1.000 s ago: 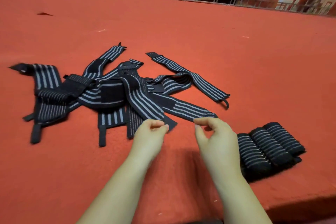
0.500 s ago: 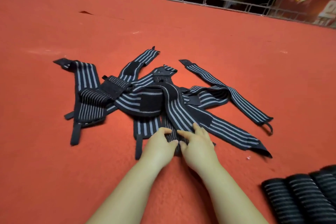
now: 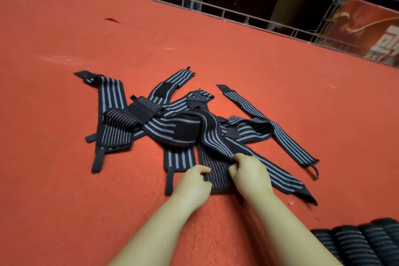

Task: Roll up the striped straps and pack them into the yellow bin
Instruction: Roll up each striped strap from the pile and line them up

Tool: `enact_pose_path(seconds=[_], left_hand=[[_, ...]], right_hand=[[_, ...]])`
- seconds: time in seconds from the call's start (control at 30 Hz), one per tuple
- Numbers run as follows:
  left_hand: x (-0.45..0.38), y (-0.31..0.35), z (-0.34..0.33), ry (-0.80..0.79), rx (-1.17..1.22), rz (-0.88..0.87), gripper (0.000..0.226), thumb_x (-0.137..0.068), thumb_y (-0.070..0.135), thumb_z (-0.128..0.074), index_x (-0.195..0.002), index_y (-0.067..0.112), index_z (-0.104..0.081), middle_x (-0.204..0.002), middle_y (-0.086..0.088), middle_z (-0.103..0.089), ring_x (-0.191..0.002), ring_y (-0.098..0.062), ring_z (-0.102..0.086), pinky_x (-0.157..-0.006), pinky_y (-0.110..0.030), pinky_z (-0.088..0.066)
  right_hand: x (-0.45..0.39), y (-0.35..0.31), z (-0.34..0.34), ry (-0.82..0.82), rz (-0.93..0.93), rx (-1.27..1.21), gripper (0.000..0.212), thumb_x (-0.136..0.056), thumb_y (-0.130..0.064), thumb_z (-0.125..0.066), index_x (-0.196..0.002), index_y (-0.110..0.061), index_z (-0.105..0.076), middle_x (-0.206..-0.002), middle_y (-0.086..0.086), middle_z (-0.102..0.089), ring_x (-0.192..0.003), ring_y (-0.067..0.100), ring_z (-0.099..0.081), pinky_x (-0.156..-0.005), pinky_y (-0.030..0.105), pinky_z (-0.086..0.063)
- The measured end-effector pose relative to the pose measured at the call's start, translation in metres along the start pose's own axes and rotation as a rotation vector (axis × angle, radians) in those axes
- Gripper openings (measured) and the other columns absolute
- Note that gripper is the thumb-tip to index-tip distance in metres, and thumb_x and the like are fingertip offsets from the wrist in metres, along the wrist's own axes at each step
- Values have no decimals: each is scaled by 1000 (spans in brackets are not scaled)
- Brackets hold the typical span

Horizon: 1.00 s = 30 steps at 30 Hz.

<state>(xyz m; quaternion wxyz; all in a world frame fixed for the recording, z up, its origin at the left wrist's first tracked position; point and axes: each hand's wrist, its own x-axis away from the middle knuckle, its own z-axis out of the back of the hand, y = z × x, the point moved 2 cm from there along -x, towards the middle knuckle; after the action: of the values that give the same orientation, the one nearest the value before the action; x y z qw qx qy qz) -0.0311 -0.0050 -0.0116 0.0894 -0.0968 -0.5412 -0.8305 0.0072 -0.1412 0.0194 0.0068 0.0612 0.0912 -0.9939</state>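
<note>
A: Both hands are in at the near edge of the pile of striped straps (image 3: 183, 127), which sprawls across the middle of the red carpet (image 3: 280, 71). The left hand (image 3: 192, 188) sits at about seven o'clock from the heap, fingers curled in, thumb and fingertips closed on the left edge of the fine-striped strap end (image 3: 217, 170).

B: And the right hand (image 3: 250, 175) is just beside it, at five o'clock from the heap. Its grip is folded over the other edge of that same end, fingers tucked, with a wide-striped strap (image 3: 278, 177) running out from under the knuckles toward four o'clock.

A: So two closed grips on one strap end, which lies flat on the carpet between the hands. The rest of the straps are tangled and overlapping: one long one (image 3: 269, 125) trails off toward three o'clock, ending in a small loop, and another (image 3: 110, 97) stretches up toward ten o'clock.

B: Down at the five o'clock corner of the view there's a row of rolled straps (image 3: 356, 244), side by side and touching, well apart from the loose pile.

A: A metal railing (image 3: 216, 8) runs along the far edge of the carpet at twelve o'clock, with a red banner (image 3: 371, 28) past it at two o'clock.
</note>
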Motion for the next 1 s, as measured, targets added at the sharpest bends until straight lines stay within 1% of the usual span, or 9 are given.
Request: enact_pose_path(seconds=[0.13,0.23,0.33,0.47,0.67,0.73,0.87,0.93,1.0], left_hand=[[8,10,17,197,60,-90,23,-92,31,-52,-104,22,-69,-105,3,-66,-90,-12,-59,-79,-23,-43],[14,31,21,128,149,-178,26,-95,30,-49,-99,16,-70,-93,6,-68,-92,-13,-59,-87,-28,-44],[6,42,9,55,-216,-321,30,-96,28,-45,-117,17,-63,-123,0,-61,-118,-19,-50,-101,-32,-38],[-4,18,-17,-138,-761,-302,52,-97,36,-39,-147,24,-27,-152,3,-28,-137,-22,-24,-112,-36,-22],[-1,13,-30,-96,-879,-269,50,-97,35,-36,-145,39,-25,-152,2,-20,-137,-22,-17,-112,-37,-15],[-1,21,-24,-142,-653,-200,44,-98,40,-34,-142,36,-35,-151,2,-26,-137,-21,-22,-111,-35,-18],[12,45,9,-145,657,-1,50,-97,50,-22,-123,22,-53,-123,-4,-59,-112,-25,-56,-86,-29,-43],[18,44,29,-80,795,-45,37,-96,50,-31,-107,27,-58,-103,-1,-68,-91,-20,-63,-76,-30,-47],[16,31,49,103,607,-137,20,-97,27,-46,-97,17,-63,-96,-5,-70,-84,-18,-64,-70,-29,-48]], right_hand=[[3,4,13,113,39,-77,37,-86,-7,-47,-118,-15,-64,-104,13,-66,-105,29,-54,-86,36,-41],[8,3,7,107,116,-43,36,-85,-5,-48,-116,-15,-65,-101,11,-67,-102,28,-55,-87,36,-40],[13,1,2,112,146,-31,33,-87,-8,-49,-115,-15,-65,-100,10,-67,-99,27,-55,-84,35,-40],[15,7,8,184,148,-87,31,-86,-5,-52,-112,-10,-68,-96,14,-69,-98,33,-58,-82,37,-42],[1,29,48,384,-12,-331,31,-85,-6,-56,-113,-11,-68,-103,11,-70,-102,28,-59,-85,30,-40],[2,22,58,431,12,-363,29,-85,-8,-57,-111,-12,-70,-100,10,-70,-98,27,-61,-84,29,-41],[25,-18,50,454,312,-280,29,-77,-19,-51,-95,-13,-73,-79,6,-70,-76,28,-64,-70,28,-43],[40,-43,32,438,517,-202,28,-76,-23,-48,-87,-16,-72,-73,1,-68,-68,24,-62,-60,32,-49],[52,-67,19,335,641,-230,25,-80,-26,-48,-85,-18,-71,-75,-3,-68,-69,22,-60,-59,30,-49]])
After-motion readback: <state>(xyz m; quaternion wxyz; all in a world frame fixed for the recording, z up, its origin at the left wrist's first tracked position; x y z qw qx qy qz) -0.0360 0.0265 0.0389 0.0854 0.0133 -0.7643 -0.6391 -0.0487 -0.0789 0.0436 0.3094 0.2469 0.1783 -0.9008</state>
